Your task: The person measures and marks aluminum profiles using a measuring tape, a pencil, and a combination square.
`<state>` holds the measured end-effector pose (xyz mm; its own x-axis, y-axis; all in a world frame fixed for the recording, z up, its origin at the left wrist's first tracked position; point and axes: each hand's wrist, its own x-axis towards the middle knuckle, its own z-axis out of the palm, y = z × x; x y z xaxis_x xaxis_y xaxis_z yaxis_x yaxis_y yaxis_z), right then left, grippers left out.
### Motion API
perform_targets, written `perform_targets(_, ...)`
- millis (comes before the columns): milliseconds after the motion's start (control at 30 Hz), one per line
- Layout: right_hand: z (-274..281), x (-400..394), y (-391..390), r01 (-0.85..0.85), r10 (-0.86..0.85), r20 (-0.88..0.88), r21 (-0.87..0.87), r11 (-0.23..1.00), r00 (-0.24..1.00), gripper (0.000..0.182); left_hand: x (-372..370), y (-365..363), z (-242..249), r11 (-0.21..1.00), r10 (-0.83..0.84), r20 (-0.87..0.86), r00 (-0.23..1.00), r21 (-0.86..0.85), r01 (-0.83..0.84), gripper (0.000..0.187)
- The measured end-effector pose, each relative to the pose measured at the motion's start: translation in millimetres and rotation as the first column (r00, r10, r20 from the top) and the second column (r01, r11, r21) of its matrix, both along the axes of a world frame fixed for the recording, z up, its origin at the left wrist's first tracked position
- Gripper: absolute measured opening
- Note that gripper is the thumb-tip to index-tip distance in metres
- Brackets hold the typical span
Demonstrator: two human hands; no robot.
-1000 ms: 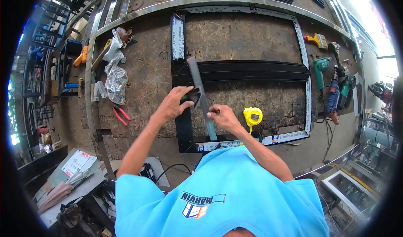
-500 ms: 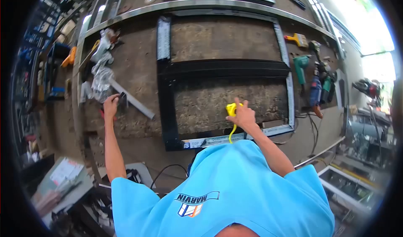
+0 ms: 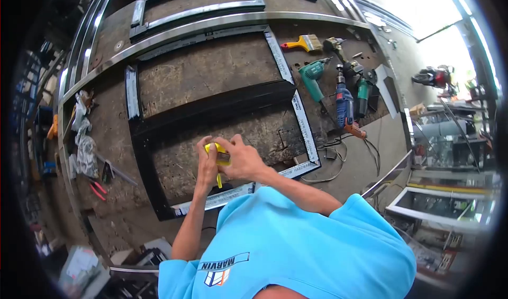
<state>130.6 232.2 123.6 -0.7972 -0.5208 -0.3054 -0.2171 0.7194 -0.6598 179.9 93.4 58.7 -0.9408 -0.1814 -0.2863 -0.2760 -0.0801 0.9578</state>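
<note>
A yellow tape measure (image 3: 218, 154) is held between my two hands above the lower opening of the dark window frame (image 3: 147, 161). A short length of its yellow blade hangs below it, near the frame's front rail. My left hand (image 3: 206, 164) closes on its left side, fingers pointing up. From the right, my right hand (image 3: 242, 161) wraps round the case with the fingers bent over it. The frame lies flat on the worn bench (image 3: 190, 63), with a black crossbar (image 3: 222, 105) through its middle and printed film on several outer faces.
At the right lie a paintbrush (image 3: 307, 43), a green drill (image 3: 313, 79), a blue drill (image 3: 345, 103) and a green angle grinder (image 3: 364, 95), with cords. Crumpled plastic (image 3: 86, 150) and red-handled pliers (image 3: 98, 190) are at the left. A metal rail (image 3: 211, 21) crosses behind.
My left hand has left the small dark item at the left and joined my right hand on the tape measure. The view has turned and shifted to the right.
</note>
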Motion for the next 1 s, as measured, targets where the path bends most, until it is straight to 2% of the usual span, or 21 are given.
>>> perform_targets(33,-3,-10,26,-0.075,0.078,0.032,-0.077,0.994,0.996,0.072,-5,5,2,0.998,-0.047,0.053,0.997,-0.037,0.049,0.049)
perform_targets(67,-20,-25,52,-0.13,0.144,0.051,-0.212,0.969,0.988,0.065,-10,11,5,0.997,-0.014,0.077,0.997,-0.071,0.019,0.049)
perform_targets(100,-33,-44,74,-0.042,0.189,0.38,-0.363,0.931,0.905,0.056,-13,20,9,0.973,-0.107,0.19,0.976,0.22,0.064,0.054)
perform_targets(133,-13,-56,91,0.21,0.071,0.672,-0.327,0.921,0.737,0.052,-13,29,12,0.864,-0.204,0.255,0.945,0.5,0.051,0.059)
perform_targets(167,-47,-65,107,0.08,0.176,0.508,-0.442,0.893,0.843,0.054,-15,42,11,0.891,-0.215,0.294,0.932,0.449,0.064,0.064)
perform_targets(200,-82,-74,119,-0.13,0.36,0.329,-0.555,0.822,0.873,0.054,-15,58,4,0.915,-0.215,0.338,0.916,0.397,0.068,0.069)
perform_targets(233,-43,-80,120,-0.037,0.366,0.672,-0.451,0.892,0.644,0.051,-15,77,-11,0.941,-0.188,0.321,0.928,0.329,0.077,0.076)
perform_targets(267,-36,-83,117,0.023,0.33,0.821,-0.384,0.923,0.466,0.044,-14,90,-23,0.962,-0.163,0.306,0.938,0.261,0.082,0.083)
perform_targets(333,-42,-95,110,-0.114,0.462,0.75,-0.468,0.876,0.473,0.031,-9,89,-20,0.976,-0.201,0.25,0.947,0.134,0.172,0.088)
perform_targets(367,-53,-97,104,-0.162,0.496,0.753,-0.476,0.864,0.433,0.031,-2,83,-14,0.986,-0.14,0.264,0.954,0.129,0.109,0.088)
perform_targets(433,-70,-101,88,-0.28,0.586,0.558,-0.539,0.794,0.587,0.021,5,72,2,0.976,-0.207,0.247,0.947,0.12,0.182,0.068)
perform_targets(467,-69,-119,77,-0.316,0.533,0.563,-0.441,0.84,0.632,0.019,8,60,4,0.981,-0.176,0.242,0.954,0.126,0.149,0.068)
perform_targets(500,-50,-144,55,-0.342,0.477,0.554,-0.334,0.878,0.683,0.018,16,42,4,0.989,-0.144,0.293,0.945,0.069,0.129,0.054)
perform_targets(533,-25,-167,32,-0.244,0.407,0.511,-0.357,0.902,0.758,0.017,23,23,4,0.993,-0.111,0.343,0.933,0.015,0.113,0.041)
perform_targets(567,-35,-198,9,-0.103,0.344,0.526,-0.433,0.895,0.778,0.016,31,4,10,0.996,-0.011,0.359,0.933,-0.078,0.042,0.037)
perform_targets(600,-26,-220,-19,-0.055,0.28,0.459,-0.443,0.895,0.843,0.021,38,-16,10,0.986,0.089,0.371,0.924,-0.166,-0.029,0.035)
perform_targets(667,-47,-263,-79,-0.11,0.315,0.464,-0.416,0.903,0.827,0.031,45,-58,-11,0.864,0.208,0.259,0.943,-0.5,-0.054,0.034)
perform_targets(733,-58,-265,-139,-0.172,0.329,0.444,-0.358,0.918,0.833,0.034,40,-94,-29,0.768,0.291,0.191,0.937,-0.631,-0.11,0.035)
perform_targets(767,-66,-261,-167,-0.183,0.346,0.42,-0.38,0.907,0.839,0.038,39,-103,-37,0.784,0.309,0.2,0.93,-0.607,-0.13,0.035)
perform_targets(833,-83,-256,-215,-0.204,0.364,0.406,-0.386,0.9,0.838,0.043,33,-123,-36,0.838,0.442,0.229,0.867,-0.451,-0.307,0.034)
perform_targets(1000,-129,-251,-284,-0.202,0.432,0.441,-0.477,0.855,0.787,0.047,25,-156,-66,0.837,0.492,0.314,0.812,-0.427,-0.342,0.032)
